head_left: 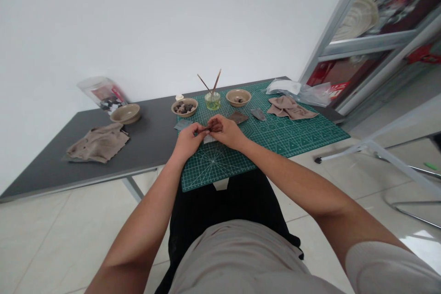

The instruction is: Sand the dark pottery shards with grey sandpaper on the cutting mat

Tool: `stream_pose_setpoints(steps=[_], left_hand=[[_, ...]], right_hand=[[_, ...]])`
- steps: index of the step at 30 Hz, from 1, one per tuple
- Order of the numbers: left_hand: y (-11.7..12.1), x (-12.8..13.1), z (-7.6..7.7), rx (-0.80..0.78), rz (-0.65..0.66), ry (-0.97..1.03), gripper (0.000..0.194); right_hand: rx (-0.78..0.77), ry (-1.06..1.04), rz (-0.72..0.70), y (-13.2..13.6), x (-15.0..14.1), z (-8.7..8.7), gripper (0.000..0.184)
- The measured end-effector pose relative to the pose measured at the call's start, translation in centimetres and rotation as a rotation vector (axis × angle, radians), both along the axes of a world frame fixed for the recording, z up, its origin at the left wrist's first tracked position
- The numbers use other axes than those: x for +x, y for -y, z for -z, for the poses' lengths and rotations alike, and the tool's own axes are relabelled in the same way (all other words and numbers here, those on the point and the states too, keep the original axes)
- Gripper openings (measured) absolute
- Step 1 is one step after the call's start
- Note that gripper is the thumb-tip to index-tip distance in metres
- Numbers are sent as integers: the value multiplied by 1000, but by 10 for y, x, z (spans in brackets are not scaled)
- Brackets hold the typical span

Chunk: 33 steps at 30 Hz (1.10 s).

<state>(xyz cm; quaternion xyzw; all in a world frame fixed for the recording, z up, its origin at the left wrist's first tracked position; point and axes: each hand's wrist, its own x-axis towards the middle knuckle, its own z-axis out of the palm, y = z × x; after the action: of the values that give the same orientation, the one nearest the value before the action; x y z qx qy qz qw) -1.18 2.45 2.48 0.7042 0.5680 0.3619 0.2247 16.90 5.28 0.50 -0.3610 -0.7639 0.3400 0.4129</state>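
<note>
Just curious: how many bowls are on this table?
3: a tan bowl on the grey tabletop, left; a bowl of dark chunks and another bowl flanking the glass jar.

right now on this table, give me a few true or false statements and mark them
The left hand and right hand both hold a small dark reddish-brown piece above the green cutting mat. True.
The bowl of dark chunks stands right of the glass jar. False: it stands left of the jar.
Two thin sticks lean in the jar. True.
The leftmost beige cloth lies on the mat. False: it lies on the grey table, left of the mat.
</note>
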Motion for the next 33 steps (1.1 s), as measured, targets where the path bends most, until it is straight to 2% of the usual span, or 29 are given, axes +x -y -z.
stream_pose_setpoints(steps=[3,6,8,13,17,21,25,29,33], left_hand=[[-4,-3,9,57,-99,166,17],[-7,-7,17,83,-161,321,21],[-7,-9,21,84,-169,366,22],[-7,-10,23,60,-138,437,24],[-7,-10,22,64,-143,425,22],[-6,-10,20,61,-144,371,19],[-2,-7,16,51,-116,209,14],[2,-4,14,59,-73,68,11],[4,-2,11,47,-76,23,10]], right_hand=[[159,288,45,-2,7,1,49],[213,557,60,-2,10,3,58],[222,625,40,-2,10,3,58],[201,624,19,-3,8,1,55],[119,520,58,-7,8,2,51],[-11,219,61,-13,12,7,42],[-147,-59,78,-17,18,9,29],[-116,-207,173,-15,25,7,25],[-74,-200,210,-13,30,8,25]])
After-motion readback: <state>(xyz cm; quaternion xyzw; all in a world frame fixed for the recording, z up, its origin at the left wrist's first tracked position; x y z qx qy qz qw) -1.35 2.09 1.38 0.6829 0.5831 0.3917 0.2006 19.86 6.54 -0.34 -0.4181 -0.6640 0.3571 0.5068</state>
